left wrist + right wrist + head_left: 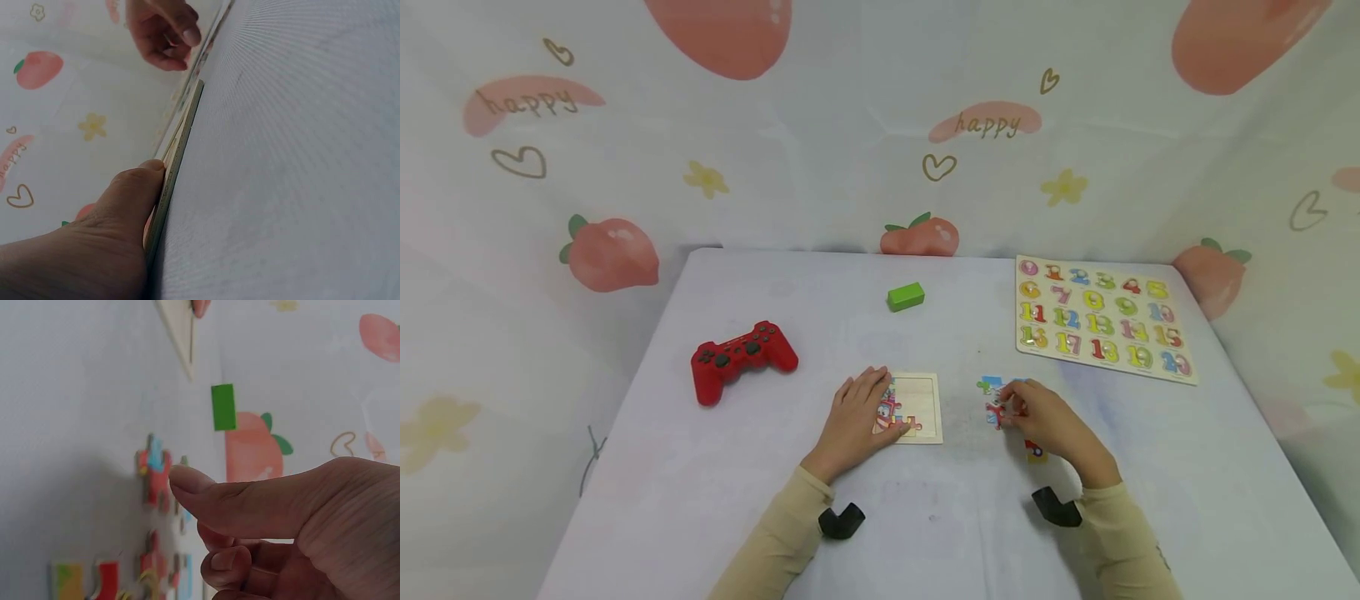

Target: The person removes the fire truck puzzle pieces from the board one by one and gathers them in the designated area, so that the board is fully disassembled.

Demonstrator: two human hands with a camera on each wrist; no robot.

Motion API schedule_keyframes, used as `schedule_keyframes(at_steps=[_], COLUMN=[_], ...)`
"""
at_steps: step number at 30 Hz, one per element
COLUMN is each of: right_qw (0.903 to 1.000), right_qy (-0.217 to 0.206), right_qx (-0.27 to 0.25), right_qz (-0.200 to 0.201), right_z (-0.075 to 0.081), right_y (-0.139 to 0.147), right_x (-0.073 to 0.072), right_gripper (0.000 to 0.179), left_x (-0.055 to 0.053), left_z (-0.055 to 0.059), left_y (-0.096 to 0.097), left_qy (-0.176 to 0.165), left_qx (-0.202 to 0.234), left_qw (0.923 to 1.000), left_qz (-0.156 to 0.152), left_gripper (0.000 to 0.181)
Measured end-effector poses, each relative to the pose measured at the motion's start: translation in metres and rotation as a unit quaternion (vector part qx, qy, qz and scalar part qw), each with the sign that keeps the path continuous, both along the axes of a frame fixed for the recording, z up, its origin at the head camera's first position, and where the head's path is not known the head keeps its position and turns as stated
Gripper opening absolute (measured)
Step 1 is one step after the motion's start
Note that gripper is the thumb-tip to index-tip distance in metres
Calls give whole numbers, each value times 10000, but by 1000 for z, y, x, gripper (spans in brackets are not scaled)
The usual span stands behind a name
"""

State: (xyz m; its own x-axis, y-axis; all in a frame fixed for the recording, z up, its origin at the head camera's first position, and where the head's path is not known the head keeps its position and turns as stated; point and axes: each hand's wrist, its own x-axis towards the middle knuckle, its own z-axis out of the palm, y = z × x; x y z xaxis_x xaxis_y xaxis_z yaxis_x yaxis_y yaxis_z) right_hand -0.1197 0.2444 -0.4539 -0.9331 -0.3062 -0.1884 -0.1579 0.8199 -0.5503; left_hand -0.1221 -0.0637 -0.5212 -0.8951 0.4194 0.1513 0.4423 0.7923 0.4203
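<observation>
My left hand (856, 421) rests over the left side of a wooden jigsaw board (927, 408), its thumb (134, 187) along the near edge. Several picture pieces (889, 410) lie in the board's left and lower part, some hidden by the hand. To the right, my right hand (1052, 421) is bent low over loose jigsaw pieces (992, 385), thumb and index finger apart. In the right wrist view its thumb tip overlaps the edge of a red and blue jigsaw piece (154, 469); the index fingertip is hidden there.
A red game controller (743, 358) lies at the left, and a green block (906, 297) stands toward the back. At the back right is a number board (1101, 321). Another loose piece (1036, 452) lies beneath the right wrist. A printed cloth wall (850, 125) borders the table.
</observation>
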Motion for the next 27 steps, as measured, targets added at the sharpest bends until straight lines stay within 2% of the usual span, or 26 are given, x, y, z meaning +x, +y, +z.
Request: schedule_keyframes(at_steps=[6, 15, 21, 27], right_qw=[9986, 9910, 9919, 9947], right_qy=[347, 632, 694, 612], right_qx=[-240, -205, -133, -285], right_qz=[323, 1165, 1057, 776], right_z=[4, -12, -16, -15], right_y=[-32, -93, -110, -116], right_x=[3, 6, 8, 10], right_gripper=[18, 22, 20, 19], left_x=[0, 0, -2, -6], left_z=[-1, 1, 1, 1], left_y=[-1, 0, -2, -11], left_qy=[88, -20, -59, -104], left_qx=[61, -42, -37, 22], left_qw=[9999, 10000, 10000, 9999], left_qz=[-36, -26, -68, -127], left_gripper=[79, 81, 80, 59])
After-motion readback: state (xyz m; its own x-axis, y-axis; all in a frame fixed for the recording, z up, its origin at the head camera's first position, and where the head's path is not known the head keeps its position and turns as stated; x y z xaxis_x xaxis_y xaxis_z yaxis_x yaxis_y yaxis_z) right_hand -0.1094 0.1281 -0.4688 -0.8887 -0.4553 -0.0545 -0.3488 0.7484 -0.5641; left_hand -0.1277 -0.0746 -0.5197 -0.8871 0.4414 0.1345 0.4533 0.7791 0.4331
